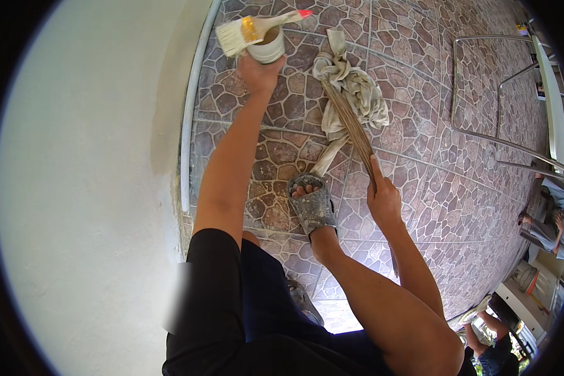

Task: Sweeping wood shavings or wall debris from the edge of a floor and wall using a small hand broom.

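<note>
At the top left, my left hand (261, 73) is closed round a small pale cup (267, 52). Across the cup's mouth lies a wide paintbrush (247, 31) with pale bristles, a yellow-marked band and a red-tipped handle. My right hand (384, 199) grips a worn wooden stick (352, 122) that slants up and left. The stick's far end meets a bunched, dirty off-white cloth (365, 97) on the floor; whether the two are joined I cannot tell. A strip of the cloth trails toward my sandalled foot (312, 203).
A pale wall (94, 188) rises along the left, with a white pipe (191, 119) at its base. The floor (420, 188) has a stone pattern. A metal tube frame (476, 131) stands at right. Other people (551, 216) sit at the right edge, near a white bucket (524, 276).
</note>
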Demonstrator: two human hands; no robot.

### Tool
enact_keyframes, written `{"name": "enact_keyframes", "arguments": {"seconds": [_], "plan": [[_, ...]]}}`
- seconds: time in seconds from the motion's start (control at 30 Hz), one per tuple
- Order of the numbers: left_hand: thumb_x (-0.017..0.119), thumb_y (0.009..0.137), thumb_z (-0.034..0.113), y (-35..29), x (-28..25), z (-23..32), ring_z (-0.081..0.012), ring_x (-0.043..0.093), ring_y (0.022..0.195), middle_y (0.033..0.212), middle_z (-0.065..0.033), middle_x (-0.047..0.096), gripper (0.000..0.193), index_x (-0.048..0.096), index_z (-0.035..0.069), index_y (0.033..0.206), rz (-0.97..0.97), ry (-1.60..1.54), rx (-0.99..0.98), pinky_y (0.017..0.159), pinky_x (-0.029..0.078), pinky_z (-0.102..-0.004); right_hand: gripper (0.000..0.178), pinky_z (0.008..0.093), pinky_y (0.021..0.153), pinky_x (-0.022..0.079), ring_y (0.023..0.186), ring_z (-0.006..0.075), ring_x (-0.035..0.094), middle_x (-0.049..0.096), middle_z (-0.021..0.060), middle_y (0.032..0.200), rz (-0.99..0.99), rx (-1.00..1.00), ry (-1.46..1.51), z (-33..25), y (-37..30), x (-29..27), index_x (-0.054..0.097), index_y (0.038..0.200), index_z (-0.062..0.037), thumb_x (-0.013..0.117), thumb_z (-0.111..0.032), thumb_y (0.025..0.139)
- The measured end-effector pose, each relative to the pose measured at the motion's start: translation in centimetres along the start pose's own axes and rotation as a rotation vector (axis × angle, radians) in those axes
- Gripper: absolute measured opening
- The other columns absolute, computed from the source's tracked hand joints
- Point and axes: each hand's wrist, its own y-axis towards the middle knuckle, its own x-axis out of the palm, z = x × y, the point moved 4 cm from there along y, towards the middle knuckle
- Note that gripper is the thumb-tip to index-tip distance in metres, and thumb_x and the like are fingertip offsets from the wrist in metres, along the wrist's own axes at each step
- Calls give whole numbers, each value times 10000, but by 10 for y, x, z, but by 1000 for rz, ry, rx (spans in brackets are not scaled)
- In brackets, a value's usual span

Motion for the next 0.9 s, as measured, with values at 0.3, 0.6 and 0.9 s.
{"name": "enact_keyframes", "arguments": {"seconds": [0.3, 0.6, 0.9], "plan": [[921, 553, 360, -11, 86, 43, -340, 589, 1120, 1106, -129, 661, 756, 612, 76, 1181, -155, -42, 50, 971, 393, -498, 703, 459, 474, 526, 518, 332, 618, 569, 168, 659, 59, 61, -70, 35, -14, -17, 395, 1546, -164, 616, -23, 893], [935, 568, 395, -20, 116, 74, -328, 562, 1202, 1197, -135, 650, 883, 528, 80, 1286, -255, -18, 144, 1045, 350, -494, 682, 438, 456, 506, 498, 313, 600, 559, 151, 665, 92, 97, -61, 43, -34, -30, 418, 1536, -160, 620, -16, 901], [861, 749, 304, -77, -51, 11, -366, 540, 1155, 1198, -175, 612, 666, 563, 13, 1269, -72, 72, 227, 1016, 370, -496, 635, 382, 448, 507, 501, 249, 571, 564, 115, 716, 138, -320, -24, -16, -54, -33, 529, 1454, -100, 686, -3, 846]]}}
